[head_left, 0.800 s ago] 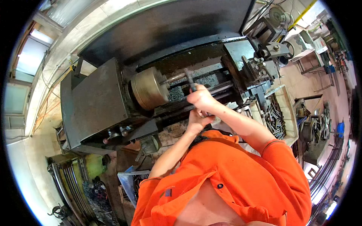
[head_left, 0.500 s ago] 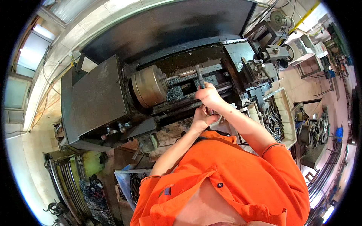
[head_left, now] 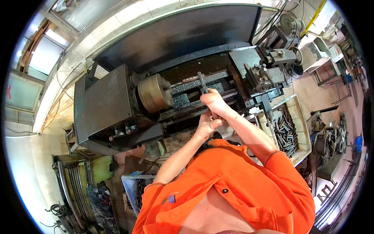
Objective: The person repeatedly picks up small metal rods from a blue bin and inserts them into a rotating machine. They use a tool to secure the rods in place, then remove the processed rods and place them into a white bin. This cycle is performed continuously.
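My right hand (head_left: 213,100) is closed around a long, flat, grey caliper-like tool (head_left: 202,80), whose far end points away from me over the lathe bed (head_left: 183,110). Just below it, my left hand (head_left: 208,124) is closed on a short metal piece (head_left: 213,115), mostly covered by the fingers. Both hands are close together in front of my chest. To their left, the lathe's round brass-coloured chuck (head_left: 151,93) has a thin rod (head_left: 183,82) extending from its front toward the tool. Whether the tool touches the piece in my left hand is hidden.
Metal chips (head_left: 180,100) lie in the bed. The tool post (head_left: 261,76) stands right of my hands. Nearer, a pale bin (head_left: 305,145) holds many short metal rods (head_left: 285,134). The headstock (head_left: 105,99) with its levers is at left, a dark splash guard (head_left: 183,37) behind.
The view has shifted slightly, so the lathe sits a little differently in frame. The tool's far end appears slightly lower and further left. Both hands keep their grips.
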Available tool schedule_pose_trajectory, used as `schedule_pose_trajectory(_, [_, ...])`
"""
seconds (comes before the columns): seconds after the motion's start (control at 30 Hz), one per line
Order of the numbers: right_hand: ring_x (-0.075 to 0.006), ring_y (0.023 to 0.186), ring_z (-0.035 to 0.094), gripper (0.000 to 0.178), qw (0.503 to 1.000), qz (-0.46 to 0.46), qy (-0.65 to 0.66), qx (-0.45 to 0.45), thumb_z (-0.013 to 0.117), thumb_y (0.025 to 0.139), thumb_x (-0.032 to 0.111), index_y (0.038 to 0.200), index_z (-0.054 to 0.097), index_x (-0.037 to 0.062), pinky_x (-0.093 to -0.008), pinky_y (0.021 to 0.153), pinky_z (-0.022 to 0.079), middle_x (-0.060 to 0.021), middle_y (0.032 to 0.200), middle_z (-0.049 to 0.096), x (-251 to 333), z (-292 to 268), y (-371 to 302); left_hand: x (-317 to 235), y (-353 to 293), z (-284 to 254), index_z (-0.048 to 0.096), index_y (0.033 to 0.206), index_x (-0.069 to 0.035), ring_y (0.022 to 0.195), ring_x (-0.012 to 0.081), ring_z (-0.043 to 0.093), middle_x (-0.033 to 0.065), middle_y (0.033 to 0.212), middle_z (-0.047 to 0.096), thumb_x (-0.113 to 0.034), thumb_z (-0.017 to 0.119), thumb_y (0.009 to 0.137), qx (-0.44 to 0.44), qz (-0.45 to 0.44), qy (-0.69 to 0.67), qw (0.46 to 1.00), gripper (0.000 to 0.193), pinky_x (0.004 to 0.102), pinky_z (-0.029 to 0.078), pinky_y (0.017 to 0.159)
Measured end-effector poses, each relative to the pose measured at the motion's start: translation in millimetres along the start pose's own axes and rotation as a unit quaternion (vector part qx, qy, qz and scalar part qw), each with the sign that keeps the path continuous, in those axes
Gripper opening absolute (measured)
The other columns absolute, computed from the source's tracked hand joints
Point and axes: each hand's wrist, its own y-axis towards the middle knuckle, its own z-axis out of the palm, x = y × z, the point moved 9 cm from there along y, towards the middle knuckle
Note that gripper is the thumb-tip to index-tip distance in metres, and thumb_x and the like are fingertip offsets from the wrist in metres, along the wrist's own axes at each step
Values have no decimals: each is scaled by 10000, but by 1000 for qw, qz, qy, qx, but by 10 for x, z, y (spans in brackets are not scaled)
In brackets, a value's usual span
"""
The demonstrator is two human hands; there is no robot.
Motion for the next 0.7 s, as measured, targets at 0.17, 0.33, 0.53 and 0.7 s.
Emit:
schedule_pose_trajectory(0.17, [-121, 604, 414, 159, 996, -22, -83, 28, 567, 655, 140, 734, 486, 28, -295, 533, 352, -3, 619, 445, -8, 290, 95, 16, -77, -312, 526, 836, 0, 658, 89, 520, 8, 764, 558, -144, 706, 634, -65, 30, 21, 997, 306, 230, 415, 573])
schedule_pose_trajectory(0.33, [-129, 559, 454, 170, 994, -100, -29, -27, 574, 651, 139, 698, 524, -17, -303, 488, 394, -44, 580, 480, 113, 76, -7, 7, -14, -148, 521, 798, -15, 685, 80, 495, -7, 745, 538, -133, 712, 613, -55, 18, 76, 995, 291, 228, 408, 605])
schedule_pose_trajectory(0.53, [-112, 582, 434, 174, 996, -36, -59, 53, 578, 636, 131, 678, 480, -7, -295, 507, 382, -32, 579, 465, -5, 266, 91, -53, -98, -223, 531, 810, -14, 684, 87, 513, -6, 756, 539, -196, 741, 624, -68, 53, 39, 996, 334, 228, 432, 626])
schedule_pose_trajectory(0.7, [-122, 584, 427, 183, 996, -51, -63, 38, 577, 628, 141, 625, 466, -4, -302, 515, 371, -32, 564, 450, -47, 259, 131, -44, -83, -267, 553, 876, 2, 703, 87, 538, 9, 792, 566, -343, 787, 597, -55, 56, 75, 994, 502, 229, 441, 625])
